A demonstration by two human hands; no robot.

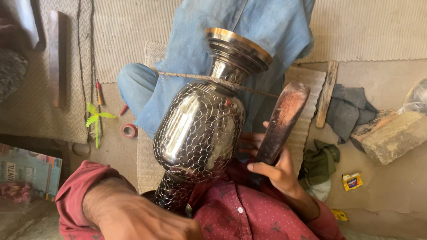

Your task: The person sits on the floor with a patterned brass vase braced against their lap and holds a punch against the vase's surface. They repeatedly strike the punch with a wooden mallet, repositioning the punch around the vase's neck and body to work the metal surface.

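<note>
A large shiny dark metal vase (200,129) with an engraved scale pattern and a brass rim lies tilted across my lap, its mouth pointing away. A thin rope (213,80) crosses its neck. My right hand (276,172) grips a dark wooden mallet (281,122) just right of the vase. My left hand is hidden; only my left forearm (129,213) in a rolled red sleeve shows, reaching toward the vase's foot.
Blue-trousered legs (195,49) stretch out on a woven mat (133,35). A roll of red tape (129,130), a green plastic sprig (96,119) and a pen lie at left. Grey and green rags (351,111), a stone block (391,135), a wooden strip and yellow wrappers lie at right.
</note>
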